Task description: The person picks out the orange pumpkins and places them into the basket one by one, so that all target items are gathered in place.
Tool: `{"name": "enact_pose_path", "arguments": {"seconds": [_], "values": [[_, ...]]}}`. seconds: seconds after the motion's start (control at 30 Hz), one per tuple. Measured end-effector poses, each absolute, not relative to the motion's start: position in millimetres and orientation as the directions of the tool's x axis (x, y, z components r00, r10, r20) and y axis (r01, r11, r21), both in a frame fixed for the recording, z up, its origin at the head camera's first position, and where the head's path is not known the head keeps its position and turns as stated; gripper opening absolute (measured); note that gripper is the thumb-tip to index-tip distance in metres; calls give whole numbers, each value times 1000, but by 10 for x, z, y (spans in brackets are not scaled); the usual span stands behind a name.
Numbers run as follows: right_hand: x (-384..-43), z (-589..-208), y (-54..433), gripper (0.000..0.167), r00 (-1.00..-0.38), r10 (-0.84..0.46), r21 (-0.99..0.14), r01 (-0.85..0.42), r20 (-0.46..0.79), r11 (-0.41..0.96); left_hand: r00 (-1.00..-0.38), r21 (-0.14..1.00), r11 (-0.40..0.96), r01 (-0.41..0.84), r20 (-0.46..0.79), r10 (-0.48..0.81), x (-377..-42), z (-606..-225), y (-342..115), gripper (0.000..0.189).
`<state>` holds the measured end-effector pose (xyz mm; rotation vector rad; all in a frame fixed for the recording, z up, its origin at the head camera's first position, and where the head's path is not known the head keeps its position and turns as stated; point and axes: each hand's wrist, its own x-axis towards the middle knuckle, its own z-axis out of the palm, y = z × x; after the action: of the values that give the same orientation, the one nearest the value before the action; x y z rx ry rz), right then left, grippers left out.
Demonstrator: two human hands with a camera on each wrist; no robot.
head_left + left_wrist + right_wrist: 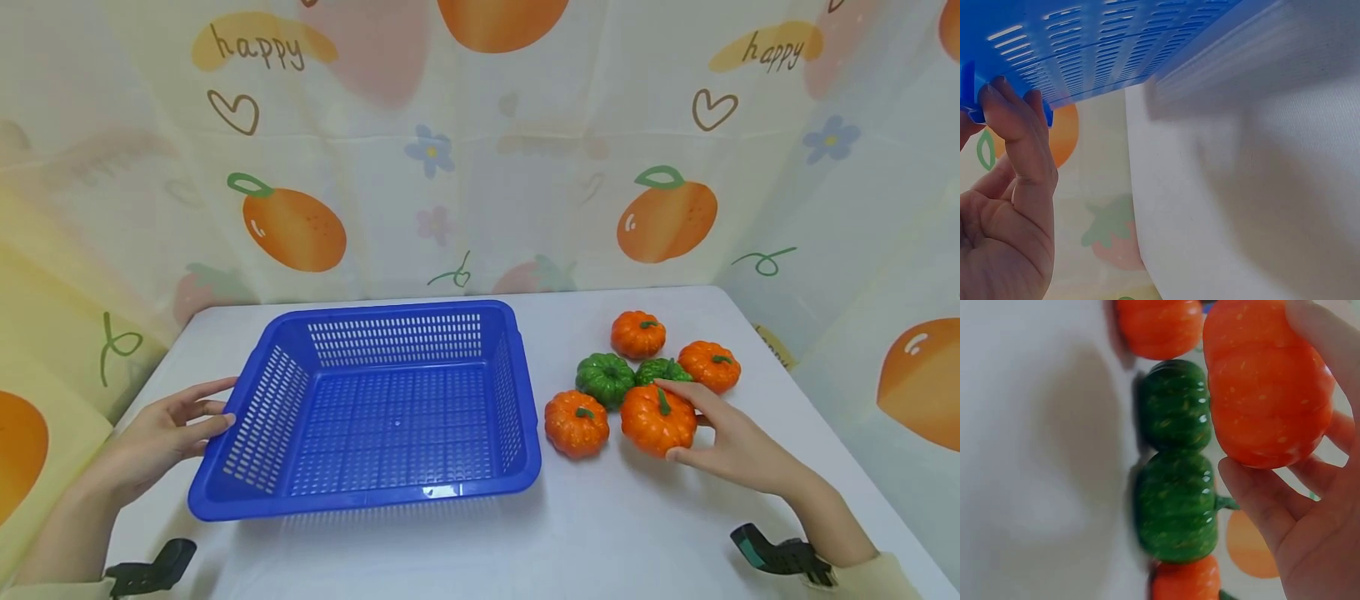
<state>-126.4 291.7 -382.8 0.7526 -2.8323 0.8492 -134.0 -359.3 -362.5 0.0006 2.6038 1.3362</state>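
Observation:
With fingers curled at the left rim, my left hand [159, 435] grips a blue plastic basket [360, 502]. In the left wrist view the fingertips hook under the rim of its slotted side [1085, 56]. My right hand [753, 446] holds a small orange pumpkin [657, 423] with a green stem, thumb on one side and fingers on the other. The right wrist view shows this pumpkin [1266, 387] raised off the table, beside two green pumpkins [1175, 503]. In the head view it partly covers the rear green pumpkin [663, 369].
On the white table [600, 533], right of the basket, stand another green pumpkin [604, 380] and three orange ones: one near the basket [576, 425], one at the back [637, 333], one at the right [709, 367]. A fruit-printed curtain [517, 183] hangs behind.

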Motion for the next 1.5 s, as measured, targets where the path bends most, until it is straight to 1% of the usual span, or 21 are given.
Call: {"name": "enact_pose_path", "arguments": {"seconds": [0.43, 0.7, 0.9, 1.03, 1.23, 1.37, 1.5], "values": [[-1411, -3716, 2751, 75, -855, -465, -541, -509, 229, 670, -978, 812, 577, -92, -183, 101, -1328, -3616, -3590, 65], [-1542, -3609, 2658, 76, -849, -481, -505, -521, 219, 689, -978, 802, 589, -100, -188, 89, -1330, -3612, -3574, 66], [-1630, -3521, 2586, 75, -847, -498, -557, -508, 185, 658, -978, 797, 594, -104, -192, 86, -1334, -3607, -3570, 67], [-1693, -3440, 2526, 76, -848, -502, -572, -499, 169, 651, -977, 796, 596, -107, -196, 86, -1334, -3601, -3573, 67], [-1765, -3359, 2437, 76, -840, -509, -574, -515, 188, 637, -976, 795, 597, -107, -197, 88, -1332, -3598, -3576, 68], [-1793, -3335, 2380, 75, -839, -515, -581, -512, 178, 633, -975, 792, 600, -113, -204, 86, -1335, -3601, -3573, 68], [-1836, -3319, 2323, 75, -827, -534, -565, -529, 176, 633, -974, 789, 603, -117, -211, 87, -1345, -3594, -3569, 69]]}}
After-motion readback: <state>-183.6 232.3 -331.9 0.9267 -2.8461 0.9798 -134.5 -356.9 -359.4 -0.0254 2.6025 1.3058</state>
